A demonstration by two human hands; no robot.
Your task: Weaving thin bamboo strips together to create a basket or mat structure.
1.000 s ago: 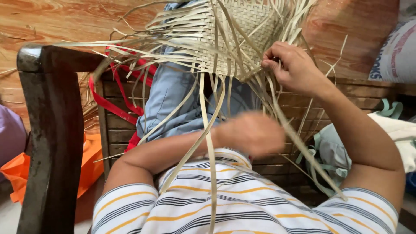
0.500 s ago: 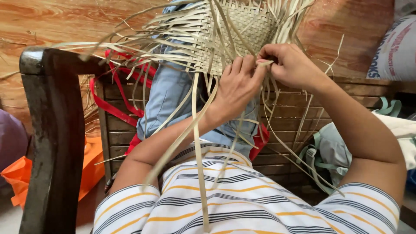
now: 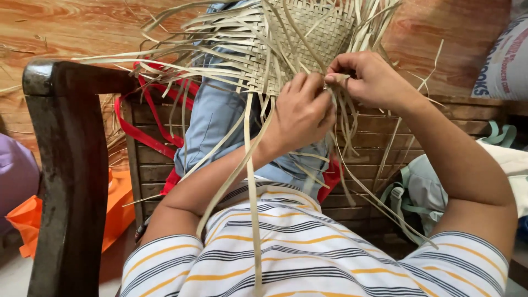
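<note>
At the upper middle of the frame, the left hand curls shut around loose pale strips hanging from the woven mat, which lies just above and touching it. Just to its right, the right hand pinches a strip end against the mat's lower edge. The mat's top is cut off by the frame. A dark wooden chair arm stands at left.

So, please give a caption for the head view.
Left hand and right hand pinch pale strips at a half-woven mat.
</note>
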